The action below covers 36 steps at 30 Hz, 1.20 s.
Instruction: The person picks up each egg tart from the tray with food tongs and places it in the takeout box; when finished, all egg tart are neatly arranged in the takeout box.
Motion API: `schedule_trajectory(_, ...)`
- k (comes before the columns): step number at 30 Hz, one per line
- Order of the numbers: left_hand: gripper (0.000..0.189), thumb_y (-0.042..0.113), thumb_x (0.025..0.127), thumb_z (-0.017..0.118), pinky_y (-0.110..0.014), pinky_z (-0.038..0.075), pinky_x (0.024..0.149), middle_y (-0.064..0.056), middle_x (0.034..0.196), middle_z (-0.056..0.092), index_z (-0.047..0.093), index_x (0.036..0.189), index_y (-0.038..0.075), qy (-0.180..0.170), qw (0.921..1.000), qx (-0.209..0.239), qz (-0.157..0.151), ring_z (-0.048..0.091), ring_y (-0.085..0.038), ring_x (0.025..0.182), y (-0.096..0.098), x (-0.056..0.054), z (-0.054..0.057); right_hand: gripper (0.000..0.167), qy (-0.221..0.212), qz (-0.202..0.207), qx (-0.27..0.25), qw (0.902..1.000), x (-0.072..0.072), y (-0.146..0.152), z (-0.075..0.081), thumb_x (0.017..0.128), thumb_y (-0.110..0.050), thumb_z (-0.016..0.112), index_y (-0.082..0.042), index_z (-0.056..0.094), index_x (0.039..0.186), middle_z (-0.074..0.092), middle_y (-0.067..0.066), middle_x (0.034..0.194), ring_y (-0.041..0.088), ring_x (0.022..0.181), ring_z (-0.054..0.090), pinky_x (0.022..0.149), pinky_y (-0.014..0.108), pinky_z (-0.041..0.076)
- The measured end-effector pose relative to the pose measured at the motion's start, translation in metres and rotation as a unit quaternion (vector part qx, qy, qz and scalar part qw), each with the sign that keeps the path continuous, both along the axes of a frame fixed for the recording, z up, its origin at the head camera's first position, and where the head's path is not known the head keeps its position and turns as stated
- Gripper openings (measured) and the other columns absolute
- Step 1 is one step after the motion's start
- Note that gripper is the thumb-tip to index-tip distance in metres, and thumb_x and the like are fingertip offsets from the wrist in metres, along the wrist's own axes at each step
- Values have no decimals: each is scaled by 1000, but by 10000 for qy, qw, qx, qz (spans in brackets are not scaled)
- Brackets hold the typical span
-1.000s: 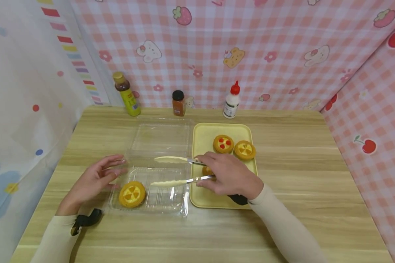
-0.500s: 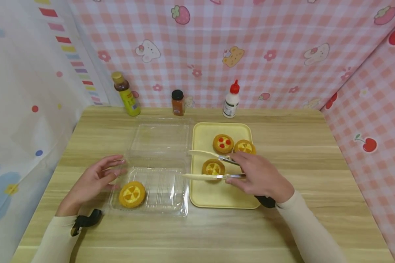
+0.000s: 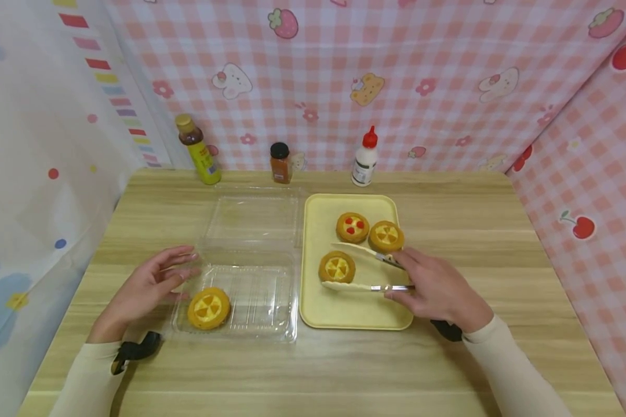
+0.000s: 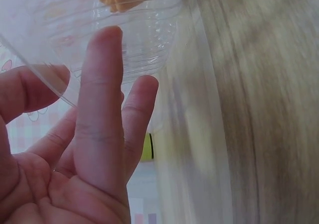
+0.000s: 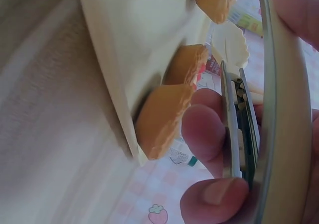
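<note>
My right hand [image 3: 438, 286] grips a pair of tongs [image 3: 383, 288] with cream scalloped tips and metal arms. The spread tips are over a yellow tray [image 3: 367, 315], either side of an egg tart [image 3: 337, 267] with orange wedges on top. Behind it on the tray are a tart with red dots [image 3: 352, 227] and another wedge-topped tart [image 3: 386, 237]. My left hand [image 3: 148, 284] is at the left rim of an opened clear plastic container [image 3: 261, 301], fingers loosely extended. One wedge-topped tart [image 3: 208, 308] sits in the container's front left.
Along the back of the wooden table [image 3: 292, 376] stand a yellow-green bottle [image 3: 202, 156], a black-capped spice jar [image 3: 280, 165] and a white squeeze bottle [image 3: 364, 162] with a red nozzle. The container's lid [image 3: 255, 217] lies folded back. Patterned cloth [image 3: 313, 69] hangs behind.
My right hand has drawn the tongs rightward from above the container to over the tray, around the front tart. My left hand stays in place.
</note>
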<state>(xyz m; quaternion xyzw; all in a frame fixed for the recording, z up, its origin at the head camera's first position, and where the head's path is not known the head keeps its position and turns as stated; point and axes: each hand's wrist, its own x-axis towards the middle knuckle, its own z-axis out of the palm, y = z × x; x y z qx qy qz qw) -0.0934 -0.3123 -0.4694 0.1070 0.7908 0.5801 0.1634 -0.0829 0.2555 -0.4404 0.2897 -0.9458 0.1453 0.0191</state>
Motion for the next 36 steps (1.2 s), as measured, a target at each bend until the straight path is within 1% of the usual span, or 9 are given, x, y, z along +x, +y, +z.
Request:
schedule_trajectory(2, 56, 14, 112, 54, -38, 68, 80, -1, 148, 55, 32, 160, -3, -3, 10000, 14, 5, 67, 1, 122, 0, 0, 0, 75, 40, 18, 22, 10000, 1, 1, -3, 86, -51, 84, -5, 60, 140, 70, 10, 123, 20, 93, 71, 81, 47, 64)
schedule_trajectory(4, 56, 14, 112, 54, -38, 68, 79, -1, 148, 55, 32, 160, -3, 3, 10000, 18, 4, 67, 0, 122, -1, 1, -1, 75, 95, 34, 40, 9999, 2, 2, -6, 86, -50, 85, -4, 60, 140, 70, 11, 123, 22, 95, 72, 82, 48, 64)
schedule_trajectory(7, 56, 14, 112, 54, -38, 68, 79, 5, 146, 56, 32, 160, -3, 14, 10000, 42, -1, 67, 0, 122, -1, 1, -1, 74, 212, 56, 62, 9997, 3, 2, -9, 85, -48, 86, -3, 61, 139, 71, 12, 120, 25, 96, 73, 81, 49, 64)
schedule_trajectory(11, 56, 13, 112, 54, -38, 68, 79, 10, 144, 56, 32, 160, -4, 11, 10000, 48, -15, 67, 0, 122, 0, 1, -1, 71, 301, 39, 120, 9995, 6, 4, -12, 85, -48, 86, -3, 63, 136, 70, 8, 110, 18, 84, 68, 75, 45, 63)
schedule_trajectory(14, 56, 15, 112, 54, -38, 68, 80, 5, 146, 56, 32, 160, -3, -13, 10000, 22, -17, 67, 0, 122, 0, 1, 0, 68, 326, -3, 157, 9993, 8, 5, -14, 86, -48, 86, -4, 65, 133, 70, 5, 105, 13, 78, 62, 71, 42, 61)
schedule_trajectory(18, 56, 16, 112, 53, -38, 68, 80, -6, 150, 54, 32, 161, -2, -35, 10000, -12, -18, 67, 1, 122, -1, 1, 0, 64, 383, -3, 123, 9992, 8, 6, -15, 86, -47, 85, -5, 66, 130, 70, 4, 103, 11, 74, 59, 68, 40, 59)
schedule_trajectory(20, 56, 15, 112, 53, -38, 68, 80, -8, 151, 53, 32, 161, -2, -32, 10000, -17, -25, 67, 1, 122, -1, 1, 0, 63, 432, 15, 98, 9990, 8, 6, -15, 86, -47, 85, -5, 66, 129, 70, 4, 103, 10, 73, 59, 68, 40, 59)
schedule_trajectory(30, 55, 15, 112, 53, -38, 67, 81, -4, 150, 54, 32, 161, -2, -55, 10000, 62, -34, 68, -1, 123, -2, 0, 0, 61, 403, -12, 92, 9991, 8, 8, -11, 86, -47, 85, -5, 67, 128, 72, 5, 105, 10, 73, 60, 67, 39, 60)
schedule_trajectory(36, 55, 14, 112, 53, -38, 67, 81, -5, 150, 54, 33, 161, -1, -88, 9999, 79, -40, 68, -2, 123, -2, 0, -1, 56, 376, -49, -112, 9992, 6, 8, -2, 87, -44, 85, -7, 67, 124, 69, 3, 95, 5, 66, 50, 59, 29, 49)
